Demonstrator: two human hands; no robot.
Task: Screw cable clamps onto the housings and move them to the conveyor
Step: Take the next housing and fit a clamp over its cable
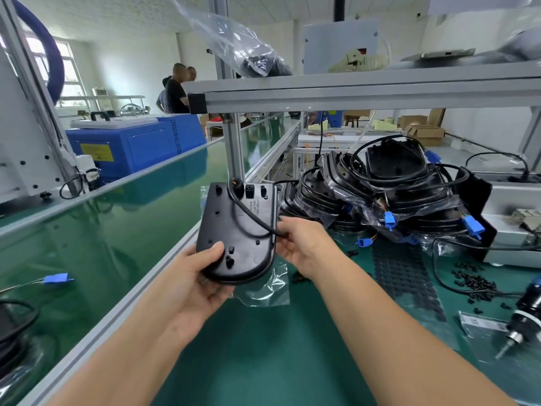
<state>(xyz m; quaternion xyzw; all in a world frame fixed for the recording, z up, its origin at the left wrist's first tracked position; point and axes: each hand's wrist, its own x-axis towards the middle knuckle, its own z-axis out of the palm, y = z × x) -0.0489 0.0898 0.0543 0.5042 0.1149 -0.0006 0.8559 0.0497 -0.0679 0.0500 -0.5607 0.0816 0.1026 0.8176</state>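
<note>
The black housing (237, 230) is held up in the air above the aluminium rail (123, 309) that divides the tabletop (263, 361) from the green conveyor (102, 230), tilted with its back face toward the camera. The left hand (193, 285) has its grip clamped on the housing's rounded near end, thumb on top and fingers underneath. The right hand (301, 244) has its grip pinched on the black cable (251, 213) where it leaves the housing's right edge

Judging from this, the main risk is the cable: it loops loosely across the back face, and if the right hand pulls it sideways it could strain the entry point near the top of the housing, or snag on the pile of bagged housings (389, 194) just beside it. The left hand's hold covers only one end, so the housing could tip out over the rail. Whether a clamp is already screwed on I cannot tell; if not, passing it to the conveyor now would skip the step. The screwdriver (524, 323) and loose screws (480, 284) lie well apart to the right, where a trailing cable could sweep them
</note>
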